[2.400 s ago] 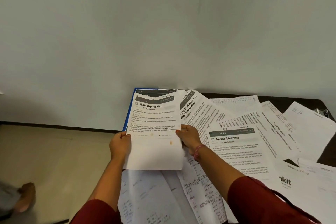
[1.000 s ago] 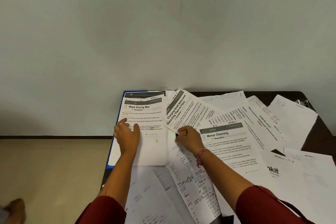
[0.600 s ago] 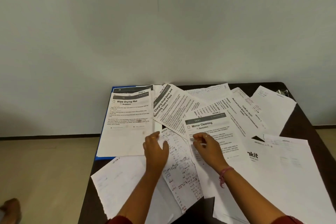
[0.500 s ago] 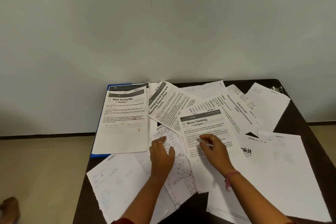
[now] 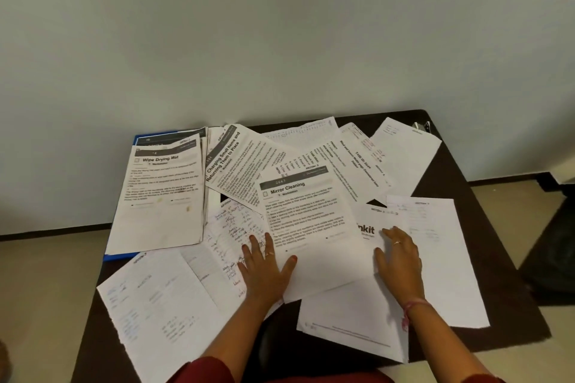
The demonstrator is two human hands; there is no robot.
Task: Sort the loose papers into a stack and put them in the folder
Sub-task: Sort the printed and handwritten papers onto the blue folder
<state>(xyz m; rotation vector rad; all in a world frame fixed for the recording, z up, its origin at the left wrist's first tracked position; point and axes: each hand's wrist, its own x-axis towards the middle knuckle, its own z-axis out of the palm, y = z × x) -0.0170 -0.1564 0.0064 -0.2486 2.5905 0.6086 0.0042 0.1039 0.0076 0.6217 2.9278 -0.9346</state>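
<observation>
A: What lay nearest the person?

B: Two forearms in dark red sleeves reached over the dark table (image 5: 485, 227); the left hand (image 5: 264, 267) lay flat with fingers spread and grasped nothing, pressing on a handwritten sheet (image 5: 230, 227), its thumb on the left edge of the "Mirror Cleaning" sheet (image 5: 311, 227); the right hand (image 5: 399, 258) also lay flat and relaxed, holding nothing, at that sheet's right edge, its fingertips on a sheet printed "nkit" (image 5: 367, 221); a pink band (image 5: 410, 311) circled the right wrist.

A: And beside them?

B: A large blurred sheet (image 5: 155, 298) lay at the near left; a plain white sheet (image 5: 441, 258) lay at the right, partly over the "nkit" one.

A: Where were the stack and folder?

B: Farther off, at the far left; the sorted stack (image 5: 161, 196), topped by "Wipe Drying Mat", rested on the blue folder (image 5: 118, 257), only its edges showing at the stack's near and far ends.

A: Beyond that?

B: Loose sheets overlapped toward the wall (image 5: 280, 25); "Charging Small Items" (image 5: 236, 158) lay tilted beside the stack; more pages (image 5: 357, 158) fanned rightward; a small dark object (image 5: 420, 126) sat at the far right corner, too small to identify.
</observation>
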